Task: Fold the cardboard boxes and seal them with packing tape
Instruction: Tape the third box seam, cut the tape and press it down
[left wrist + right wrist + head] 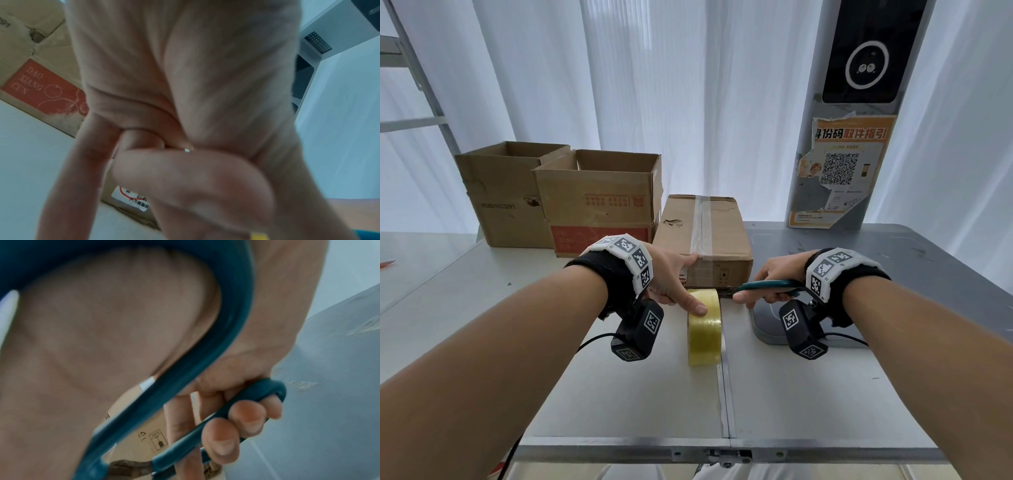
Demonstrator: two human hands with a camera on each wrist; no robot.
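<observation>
A closed brown cardboard box (722,236) with clear tape along its top seam lies at the table's middle. A yellowish packing tape roll (704,334) stands on edge just in front of it. My left hand (685,284) grips the roll with the thumb on its rim, while the index finger lies on the box's near top edge. In the left wrist view my left hand (185,105) fills the frame. My right hand (748,287) grips teal-handled scissors (774,285), whose blades point left at the box's near bottom edge. The right wrist view shows fingers (244,415) curled through the scissors handle (230,340).
Two open-topped cardboard boxes (506,202) (599,205) stand at the back left; the nearer one carries a red printed panel (47,91). A grey kiosk post (852,137) with an orange poster rises at the back right. The white folding table (808,394) has a metal front rail.
</observation>
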